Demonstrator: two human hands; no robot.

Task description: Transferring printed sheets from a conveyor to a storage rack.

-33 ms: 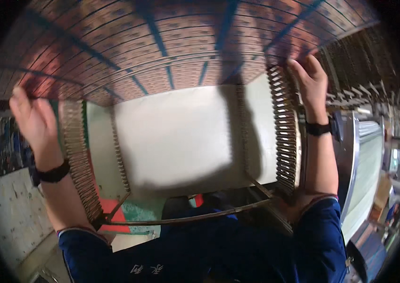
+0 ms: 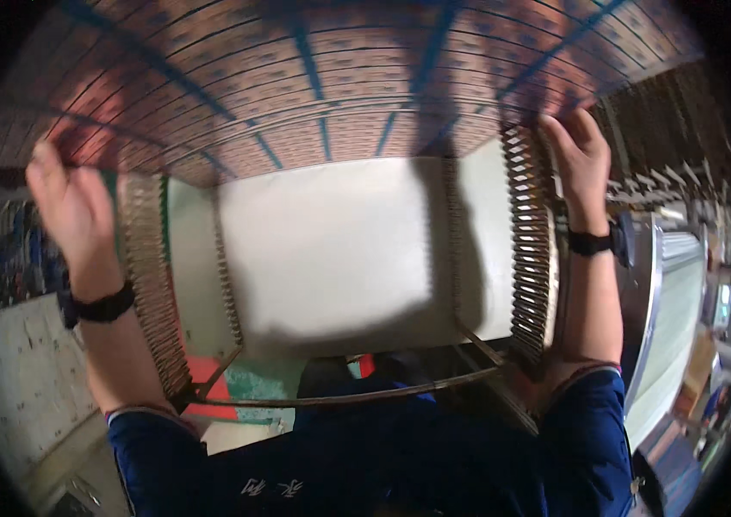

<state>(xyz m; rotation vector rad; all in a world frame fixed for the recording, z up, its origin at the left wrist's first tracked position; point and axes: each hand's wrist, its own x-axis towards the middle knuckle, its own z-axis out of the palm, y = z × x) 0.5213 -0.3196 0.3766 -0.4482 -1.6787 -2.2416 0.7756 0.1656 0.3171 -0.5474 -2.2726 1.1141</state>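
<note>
A large, shiny, copper-coloured circuit board panel, patterned with rows of small rectangles and crossed by blue-green strips, fills the far side. My left hand is at its left near edge, fingers stretched up against it. At the right near edge, my right hand grips with thumb and fingers, the tips partly hidden. Both hands mirror in the panel's surface. Between my forearms stands a metal rack, with a left slotted side and a right slotted side. The panel's lower part reaches down between these sides.
A white flat surface lies inside the rack, and a thin metal bar crosses its near end. On the right are a metal-framed pale panel and a row of dark upright slats. A scuffed whitish board stands at left.
The whole view has shifted slightly, so the rack, panel and both hands appear a little further right and the hands slightly lower. Both hands keep their places at the panel's edges.
</note>
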